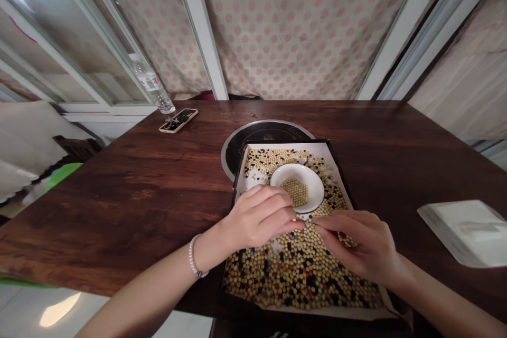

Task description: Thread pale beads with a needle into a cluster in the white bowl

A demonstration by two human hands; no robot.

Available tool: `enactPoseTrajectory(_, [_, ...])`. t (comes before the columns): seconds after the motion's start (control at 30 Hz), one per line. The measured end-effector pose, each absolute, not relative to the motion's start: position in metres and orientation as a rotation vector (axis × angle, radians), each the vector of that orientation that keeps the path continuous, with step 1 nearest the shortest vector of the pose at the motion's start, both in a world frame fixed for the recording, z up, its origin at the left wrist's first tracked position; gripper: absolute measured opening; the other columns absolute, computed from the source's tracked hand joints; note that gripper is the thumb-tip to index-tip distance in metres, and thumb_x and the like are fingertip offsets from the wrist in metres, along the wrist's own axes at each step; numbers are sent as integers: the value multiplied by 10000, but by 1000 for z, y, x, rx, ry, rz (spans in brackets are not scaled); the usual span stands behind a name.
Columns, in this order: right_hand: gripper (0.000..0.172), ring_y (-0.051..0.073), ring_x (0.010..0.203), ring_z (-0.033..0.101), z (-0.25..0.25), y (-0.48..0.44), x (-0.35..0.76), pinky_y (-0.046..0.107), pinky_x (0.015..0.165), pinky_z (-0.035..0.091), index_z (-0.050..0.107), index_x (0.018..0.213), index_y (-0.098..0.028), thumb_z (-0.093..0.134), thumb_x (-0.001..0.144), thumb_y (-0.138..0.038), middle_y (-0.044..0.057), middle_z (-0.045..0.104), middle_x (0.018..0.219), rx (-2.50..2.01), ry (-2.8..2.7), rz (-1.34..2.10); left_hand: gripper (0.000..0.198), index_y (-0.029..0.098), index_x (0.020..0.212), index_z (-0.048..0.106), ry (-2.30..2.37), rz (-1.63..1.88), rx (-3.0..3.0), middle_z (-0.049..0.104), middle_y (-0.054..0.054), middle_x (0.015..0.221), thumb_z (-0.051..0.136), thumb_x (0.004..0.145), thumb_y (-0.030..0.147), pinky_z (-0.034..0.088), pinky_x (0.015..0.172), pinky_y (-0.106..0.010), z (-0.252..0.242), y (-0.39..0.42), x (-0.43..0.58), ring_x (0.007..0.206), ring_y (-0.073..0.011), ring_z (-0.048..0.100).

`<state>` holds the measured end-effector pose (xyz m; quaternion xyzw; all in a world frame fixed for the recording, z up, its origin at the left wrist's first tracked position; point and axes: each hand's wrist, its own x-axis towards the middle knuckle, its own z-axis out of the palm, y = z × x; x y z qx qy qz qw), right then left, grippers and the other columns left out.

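Observation:
My left hand (263,216), with a pearl bracelet (193,256) on its wrist, is closed in a pinch over the tray, and a small pale bead (294,219) shows at its fingertips. My right hand (362,240) pinches a thin dark needle-like piece (310,222) that points toward the left fingertips. Whether the bead is on its tip is too small to tell. Just beyond the hands, a white bowl (315,182) holds pale yellow beads (295,191). It stands in a shallow dark-edged tray (344,182) strewn with loose yellow, black and a few red beads (293,274).
The tray lies on a dark wooden table (158,185), partly over a round black plate with a silver rim (228,156). At the far left are a phone (178,121) and a plastic water bottle (152,84). A white packet (467,232) lies at right.

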<state>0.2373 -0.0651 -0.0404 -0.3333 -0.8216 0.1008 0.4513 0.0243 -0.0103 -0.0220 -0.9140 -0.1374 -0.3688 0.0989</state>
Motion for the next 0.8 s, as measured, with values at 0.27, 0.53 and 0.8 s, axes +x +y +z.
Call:
enactPoseTrajectory(0.27, [82, 85, 511, 548, -39, -64, 235, 212, 475, 422, 557, 765, -176, 542, 828, -126, -5, 621, 616, -862, -2031, 300, 148, 163, 845, 574, -392, -1045, -2722, 648, -13, 806, 632, 812, 295, 461, 668, -276, -21, -11, 25, 839, -148, 590])
enactPoseTrajectory(0.53, [277, 65, 410, 367, -36, -63, 235, 221, 398, 300, 472, 586, -185, 482, 862, -165, -49, 437, 471, -931, -2043, 192, 151, 157, 850, 568, -379, -1037, -2751, 647, 1, 800, 635, 810, 287, 464, 681, -274, -22, -11, 25, 841, -137, 583])
enactPoseTrajectory(0.8, [234, 72, 399, 415, -35, -64, 235, 221, 390, 313, 511, 621, -183, 508, 854, -161, -46, 468, 465, -983, -1911, 174, 128, 159, 829, 594, -474, -1078, -2739, 655, -12, 810, 638, 807, 277, 478, 711, -284, -21, -10, 27, 820, -147, 592])
